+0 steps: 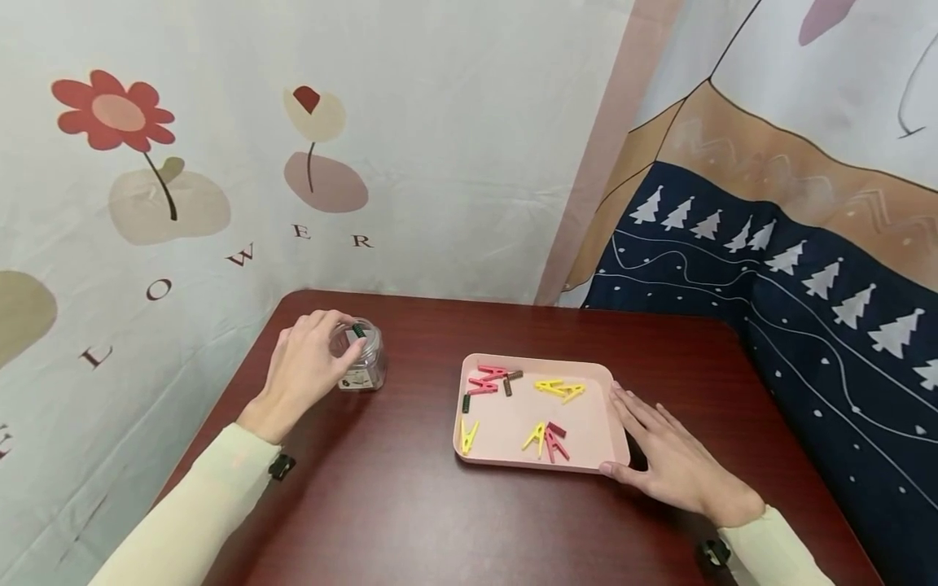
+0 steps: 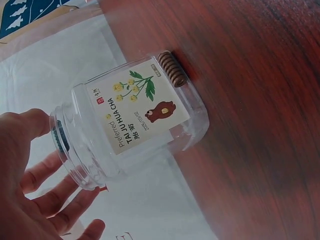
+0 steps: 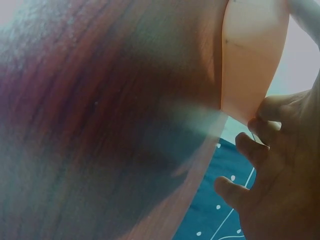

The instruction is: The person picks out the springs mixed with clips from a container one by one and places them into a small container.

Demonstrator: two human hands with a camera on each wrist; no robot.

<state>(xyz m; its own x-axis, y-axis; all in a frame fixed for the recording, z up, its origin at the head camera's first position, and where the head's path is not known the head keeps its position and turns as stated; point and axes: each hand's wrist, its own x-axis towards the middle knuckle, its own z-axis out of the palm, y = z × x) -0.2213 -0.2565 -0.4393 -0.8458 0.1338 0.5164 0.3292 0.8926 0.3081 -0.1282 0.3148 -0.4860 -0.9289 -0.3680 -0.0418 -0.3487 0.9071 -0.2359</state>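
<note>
A clear plastic jar (image 1: 372,362) stands upright at the table's left, a floral label (image 2: 137,105) on its side. My left hand (image 1: 311,358) is over the jar's mouth, pinching a small dark green ribbed coil (image 1: 358,330) between thumb and index finger. Through the jar's neck, the left wrist view shows the same green coil (image 2: 61,136). A brown ribbed coil (image 2: 171,69) lies at the jar's bottom. My right hand (image 1: 670,452) rests against the right edge of a pink tray (image 1: 506,443), its fingers extended along the rim.
On the tray lie yellow clothespins (image 1: 550,386), red clothespins (image 1: 484,387), brown coils (image 1: 507,387), a dark green coil (image 1: 466,404) and a dark red coil (image 1: 557,429). The brown wooden table (image 1: 410,505) meets printed cloth (image 1: 469,163) at the back and right.
</note>
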